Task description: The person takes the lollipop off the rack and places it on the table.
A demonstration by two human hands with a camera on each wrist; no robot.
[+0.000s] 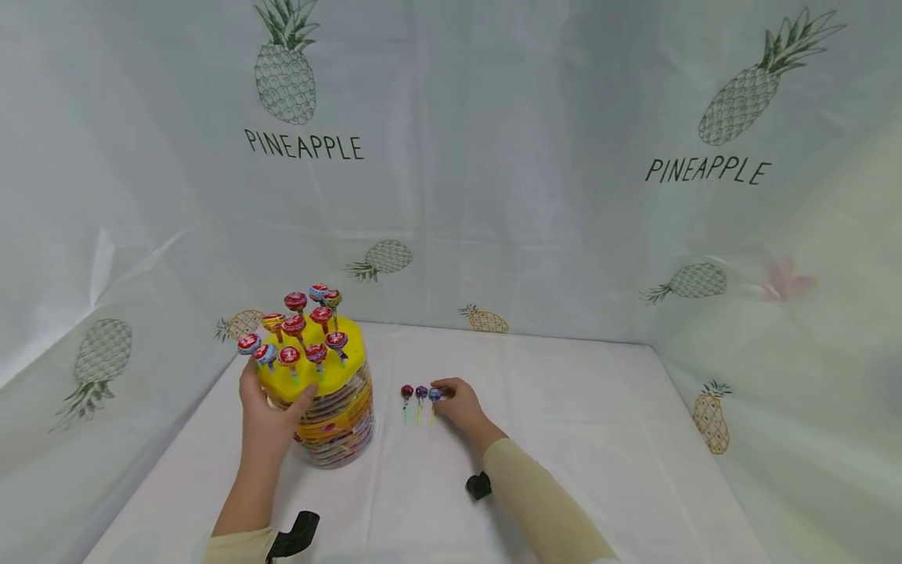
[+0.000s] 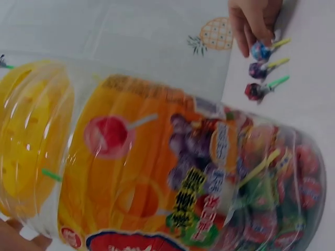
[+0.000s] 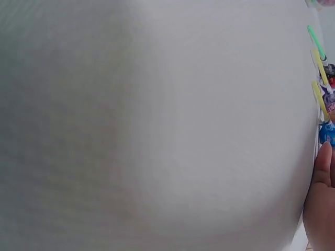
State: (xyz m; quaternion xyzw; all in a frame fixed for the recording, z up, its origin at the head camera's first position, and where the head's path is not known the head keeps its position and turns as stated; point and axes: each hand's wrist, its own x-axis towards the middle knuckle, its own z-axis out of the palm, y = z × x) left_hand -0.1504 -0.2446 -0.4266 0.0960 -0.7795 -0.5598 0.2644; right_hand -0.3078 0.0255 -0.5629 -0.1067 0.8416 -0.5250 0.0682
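Your left hand (image 1: 266, 415) grips the lollipop jar (image 1: 331, 415) near its yellow lid (image 1: 313, 368), apparently steadying it, while your right hand (image 1: 460, 407) seems to pinch the nearest of 3 lollipops (image 1: 420, 394) lying on the table (image 1: 599, 439) beside it.

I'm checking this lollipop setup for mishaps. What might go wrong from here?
The tall clear plastic lollipop jar with its yellow lid looks top-heavy; if the left hand gripping it pushes sideways, it may tip and spill the upright lollipops. The right hand, touching the blue-wrapped lollipop, might scatter the two loose lollipops lying close beside it.
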